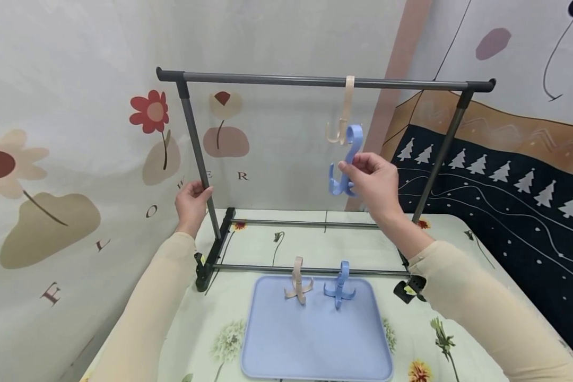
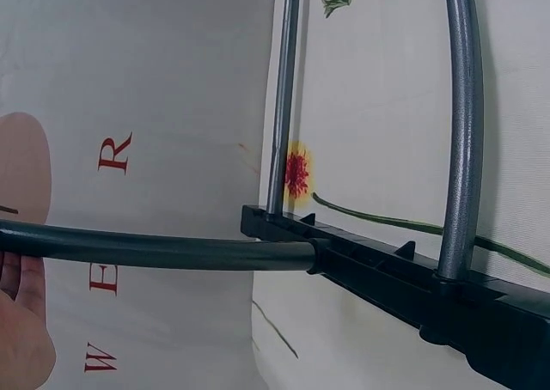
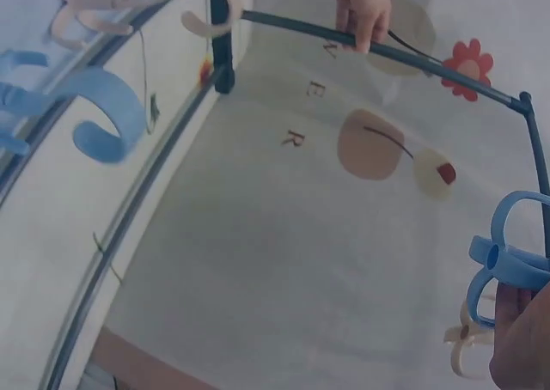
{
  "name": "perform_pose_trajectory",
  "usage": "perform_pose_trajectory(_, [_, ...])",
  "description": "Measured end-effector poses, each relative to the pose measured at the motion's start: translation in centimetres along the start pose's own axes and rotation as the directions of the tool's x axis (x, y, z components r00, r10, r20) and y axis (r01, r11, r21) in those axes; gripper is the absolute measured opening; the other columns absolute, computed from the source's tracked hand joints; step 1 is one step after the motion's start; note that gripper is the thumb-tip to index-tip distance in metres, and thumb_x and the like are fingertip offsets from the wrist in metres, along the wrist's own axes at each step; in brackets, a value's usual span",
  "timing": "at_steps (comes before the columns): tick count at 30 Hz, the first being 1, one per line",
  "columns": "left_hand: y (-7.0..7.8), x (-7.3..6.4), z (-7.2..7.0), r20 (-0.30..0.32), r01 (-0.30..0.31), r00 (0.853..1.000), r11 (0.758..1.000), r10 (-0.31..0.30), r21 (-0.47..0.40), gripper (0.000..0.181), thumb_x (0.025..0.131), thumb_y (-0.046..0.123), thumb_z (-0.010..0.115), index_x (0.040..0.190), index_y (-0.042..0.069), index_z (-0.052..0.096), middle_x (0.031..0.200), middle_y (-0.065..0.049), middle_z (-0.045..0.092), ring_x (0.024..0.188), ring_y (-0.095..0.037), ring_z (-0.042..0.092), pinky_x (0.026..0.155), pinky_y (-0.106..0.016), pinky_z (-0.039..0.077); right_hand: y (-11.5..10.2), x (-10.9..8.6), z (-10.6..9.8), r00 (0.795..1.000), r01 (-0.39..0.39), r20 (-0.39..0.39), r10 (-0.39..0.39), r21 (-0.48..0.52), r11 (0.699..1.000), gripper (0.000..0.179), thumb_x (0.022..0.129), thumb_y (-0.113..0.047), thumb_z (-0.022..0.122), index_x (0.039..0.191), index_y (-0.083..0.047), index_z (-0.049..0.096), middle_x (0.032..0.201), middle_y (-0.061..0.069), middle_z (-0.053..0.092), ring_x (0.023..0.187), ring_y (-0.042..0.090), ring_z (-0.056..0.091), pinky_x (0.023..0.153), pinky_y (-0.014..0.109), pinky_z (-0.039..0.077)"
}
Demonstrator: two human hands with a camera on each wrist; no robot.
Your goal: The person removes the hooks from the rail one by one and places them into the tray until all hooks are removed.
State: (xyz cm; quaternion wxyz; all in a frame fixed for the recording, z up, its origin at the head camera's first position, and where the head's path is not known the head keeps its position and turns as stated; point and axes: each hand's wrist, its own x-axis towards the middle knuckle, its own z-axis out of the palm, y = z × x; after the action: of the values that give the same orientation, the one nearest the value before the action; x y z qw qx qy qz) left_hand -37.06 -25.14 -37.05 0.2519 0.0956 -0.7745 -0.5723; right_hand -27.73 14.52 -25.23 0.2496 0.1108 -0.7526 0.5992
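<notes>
My right hand [image 1: 378,183] pinches a blue multi-prong hook [image 1: 355,139] by its stem, holding it upright below the rack's top bar [image 1: 267,79]. Just behind and above it, a beige hook [image 1: 348,103] hangs from that bar. The curled top of the blue hook overlaps the beige prongs in the head view. With thumb and fingers around it, my left hand [image 1: 191,206] grips the rack's left post [image 1: 196,138] partway down. The right wrist view shows the blue hook's prongs [image 3: 516,265] beside my fingers.
A light blue tray [image 1: 315,345] lies in front of the rack, bearing a beige hook [image 1: 297,281] and another blue hook [image 1: 339,289]. Two lower bars [image 1: 310,270] join the rack's black feet [image 1: 215,252]. A printed fabric backdrop [image 1: 286,175] stands close behind.
</notes>
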Motion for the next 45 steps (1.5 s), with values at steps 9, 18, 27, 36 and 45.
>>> perform_pose_trajectory(9, [0.0, 0.0, 0.0, 0.0, 0.002, 1.0, 1.0, -0.002, -0.002, 0.039, 0.096, 0.032, 0.068, 0.124, 0.007, 0.06, 0.12, -0.008, 0.063, 0.11, -0.017, 0.057, 0.099, -0.037, 0.045, 1.2, -2.8, 1.2, 0.994, 0.006, 0.111, -0.008, 0.011, 1.0, 0.028, 0.089, -0.025, 0.077, 0.102, -0.001, 0.07, 0.091, 0.01, 0.068, 0.084, 0.02, 0.064, 0.079, 0.029, 0.055])
perform_pose_trajectory(18, [-0.1, -0.1, 0.0, -0.006, -0.009, 1.0, 1.0, 0.008, -0.008, 0.039, 0.096, 0.033, 0.068, 0.123, 0.005, 0.061, 0.118, -0.008, 0.064, 0.107, -0.016, 0.057, 0.098, -0.036, 0.045, 2.7, -5.9, 2.6, 0.98, -0.077, 0.183, 0.073, 0.016, 0.997, 0.023, 0.087, -0.023, 0.079, 0.095, -0.004, 0.071, 0.087, 0.009, 0.07, 0.082, 0.022, 0.066, 0.077, 0.032, 0.054])
perform_pose_trajectory(27, [-0.1, -0.2, 0.1, -0.009, 0.002, 1.0, 1.0, -0.002, -0.006, 0.038, 0.095, 0.032, 0.068, 0.123, 0.007, 0.062, 0.118, -0.007, 0.064, 0.108, -0.017, 0.057, 0.098, -0.037, 0.045, 4.2, -9.3, 3.8, 0.96, -0.18, 0.217, 0.178, -0.013, 0.984, 0.016, 0.085, -0.018, 0.08, 0.09, -0.006, 0.071, 0.085, 0.006, 0.07, 0.08, 0.02, 0.068, 0.073, 0.03, 0.056])
perform_pose_trajectory(36, [-0.1, -0.1, 0.1, -0.014, -0.01, 1.0, 1.0, 0.01, -0.014, 0.037, 0.095, 0.03, 0.068, 0.122, 0.005, 0.062, 0.116, -0.008, 0.064, 0.106, -0.016, 0.058, 0.097, -0.035, 0.044, 5.1, -11.9, 4.8, 0.945, -0.224, 0.249, 0.21, 0.031, 0.974, 0.01, 0.084, -0.01, 0.08, 0.086, -0.007, 0.071, 0.083, 0.005, 0.07, 0.078, 0.021, 0.068, 0.069, 0.026, 0.057])
perform_pose_trajectory(45, [0.1, -0.3, 0.1, -0.015, -0.013, 1.0, 1.0, 0.013, -0.019, 0.037, 0.096, 0.029, 0.068, 0.122, 0.004, 0.061, 0.117, -0.009, 0.064, 0.106, -0.017, 0.058, 0.098, -0.035, 0.045, 6.0, -14.4, 5.7, 0.915, -0.287, 0.306, 0.263, 0.038, 0.957, 0.012, 0.082, -0.009, 0.081, 0.082, -0.006, 0.069, 0.083, 0.003, 0.072, 0.078, 0.017, 0.07, 0.069, 0.025, 0.057])
